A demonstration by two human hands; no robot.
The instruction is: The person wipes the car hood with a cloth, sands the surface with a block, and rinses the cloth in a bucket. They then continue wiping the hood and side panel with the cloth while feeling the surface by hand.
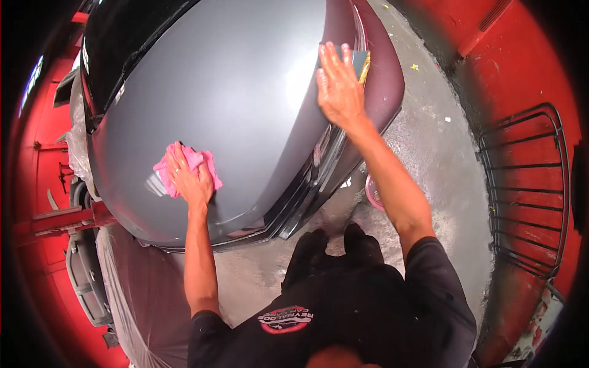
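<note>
A grey car hood (245, 80) curves across the upper middle of the view. My left hand (189, 178) presses a crumpled pink cloth (211, 168) onto its surface, the fingers bunched into the fabric. Farther up and to the right, my right hand (340, 92) lies with fingers stretched over a flat grey-green pad with a yellow edge (363, 61), holding it against the front end of the car. The pad's underside and much of its middle are hidden by my palm. Near that hand, the bodywork (383, 73) looks dark maroon.
A black metal rack (527, 165) stands by the red wall at right. A pink round rim (373, 193) shows on the wet floor (429, 147) behind my right forearm. Plastic sheeting (119, 288) drapes at lower left, beside a red metal beam (58, 224).
</note>
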